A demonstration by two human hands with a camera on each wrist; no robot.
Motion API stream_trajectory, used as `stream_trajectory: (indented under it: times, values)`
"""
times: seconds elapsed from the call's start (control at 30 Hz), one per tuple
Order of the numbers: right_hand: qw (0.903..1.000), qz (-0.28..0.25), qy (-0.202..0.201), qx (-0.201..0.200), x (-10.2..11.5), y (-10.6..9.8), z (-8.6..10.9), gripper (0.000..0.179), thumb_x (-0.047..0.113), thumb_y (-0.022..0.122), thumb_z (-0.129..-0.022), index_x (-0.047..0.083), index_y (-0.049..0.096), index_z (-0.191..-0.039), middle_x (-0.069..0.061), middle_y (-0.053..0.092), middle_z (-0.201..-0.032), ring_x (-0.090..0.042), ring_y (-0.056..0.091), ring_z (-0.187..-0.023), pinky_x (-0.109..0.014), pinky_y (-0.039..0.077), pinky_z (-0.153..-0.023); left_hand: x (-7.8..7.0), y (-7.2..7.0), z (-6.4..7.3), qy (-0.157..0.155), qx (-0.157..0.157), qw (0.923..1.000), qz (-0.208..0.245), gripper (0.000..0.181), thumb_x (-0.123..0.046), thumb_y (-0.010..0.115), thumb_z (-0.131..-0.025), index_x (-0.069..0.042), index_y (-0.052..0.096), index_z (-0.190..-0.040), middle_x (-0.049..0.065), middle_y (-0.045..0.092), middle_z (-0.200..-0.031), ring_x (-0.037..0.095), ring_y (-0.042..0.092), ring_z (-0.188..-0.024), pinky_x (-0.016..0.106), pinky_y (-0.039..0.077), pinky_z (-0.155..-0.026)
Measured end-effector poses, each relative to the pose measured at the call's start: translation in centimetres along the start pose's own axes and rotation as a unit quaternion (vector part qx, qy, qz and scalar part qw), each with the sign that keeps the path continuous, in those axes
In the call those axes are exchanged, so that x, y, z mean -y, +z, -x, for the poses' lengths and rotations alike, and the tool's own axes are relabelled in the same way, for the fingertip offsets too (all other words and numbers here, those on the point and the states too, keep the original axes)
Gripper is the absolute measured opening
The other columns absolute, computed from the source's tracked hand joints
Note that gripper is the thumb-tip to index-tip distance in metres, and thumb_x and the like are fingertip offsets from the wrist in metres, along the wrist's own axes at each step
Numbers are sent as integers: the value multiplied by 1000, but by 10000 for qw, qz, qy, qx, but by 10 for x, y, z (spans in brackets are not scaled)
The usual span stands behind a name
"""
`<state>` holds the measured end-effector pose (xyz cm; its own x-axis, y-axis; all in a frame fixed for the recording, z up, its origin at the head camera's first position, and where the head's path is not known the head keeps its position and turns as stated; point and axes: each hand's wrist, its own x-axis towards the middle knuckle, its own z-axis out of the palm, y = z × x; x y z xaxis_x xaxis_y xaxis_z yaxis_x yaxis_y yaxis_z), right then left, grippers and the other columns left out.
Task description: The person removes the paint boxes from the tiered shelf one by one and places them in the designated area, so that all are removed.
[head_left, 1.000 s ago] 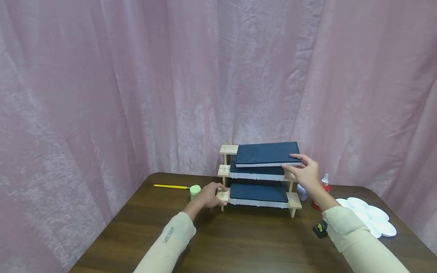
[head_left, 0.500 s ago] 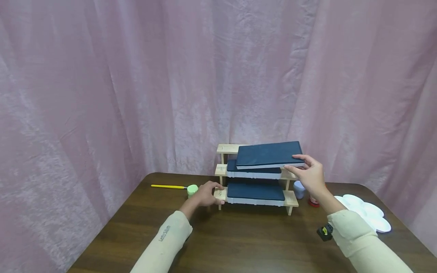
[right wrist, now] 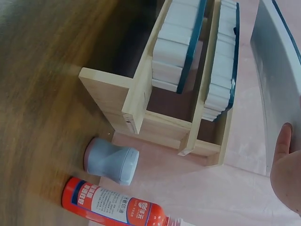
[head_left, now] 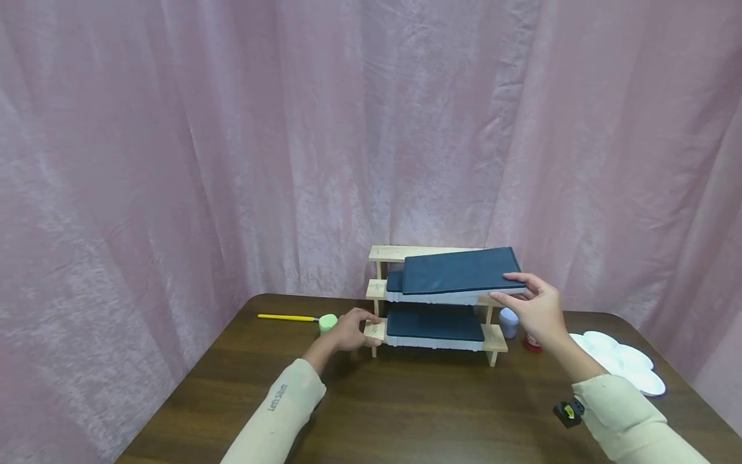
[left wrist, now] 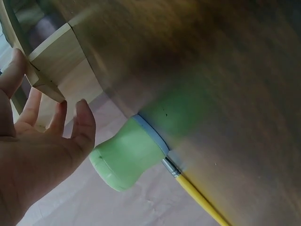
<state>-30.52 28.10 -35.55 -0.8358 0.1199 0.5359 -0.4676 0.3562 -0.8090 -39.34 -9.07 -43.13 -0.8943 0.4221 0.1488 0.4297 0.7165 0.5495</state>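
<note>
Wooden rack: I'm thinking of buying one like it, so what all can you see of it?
The wooden rack has three pale, unpainted-looking shelves, stepped up toward the back on flat upright boards. It stands upright on the dark brown table. Its lowest and middle shelves each bear a dark-topped white box; the left hand grips the lowest shelf's left end.

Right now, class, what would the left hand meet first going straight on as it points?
Beyond the wooden rack the left hand holds, likely the lowest blue-topped case; depth is unclear.
</note>
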Motion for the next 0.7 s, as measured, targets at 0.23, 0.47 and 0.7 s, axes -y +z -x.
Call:
stream_trajectory:
  times: [0.23,0.47,0.7]
  values:
    - [9999,80,-95,4,3,-5,7,49,11,80,-84,-2,61,-128,-19,64,-120,-2,68,-91,-14,48,-55,-3,-1,-4,-238,38,9997,1,48,-23,88,-76,-13,71,-119,15,60,-131,36,52,-123,52,41,-103]
    - [9999,112,-42,-32,14,-9,20,50,10,82,-82,-3,61,-125,6,67,-101,-1,61,-65,-20,39,-41,0,-2,-6,-398,179,9990,97,48,-24,89,-74,-15,72,-119,16,59,-132,34,53,-121,52,41,-102]
    - [10000,-55,-42,57,21,-14,34,49,3,81,-80,-7,60,-123,8,66,-100,-4,62,-65,-24,37,-40,-1,-6,-9,-423,198,9987,197,48,-23,89,-74,-15,72,-118,16,59,-132,35,53,-120,53,41,-101]
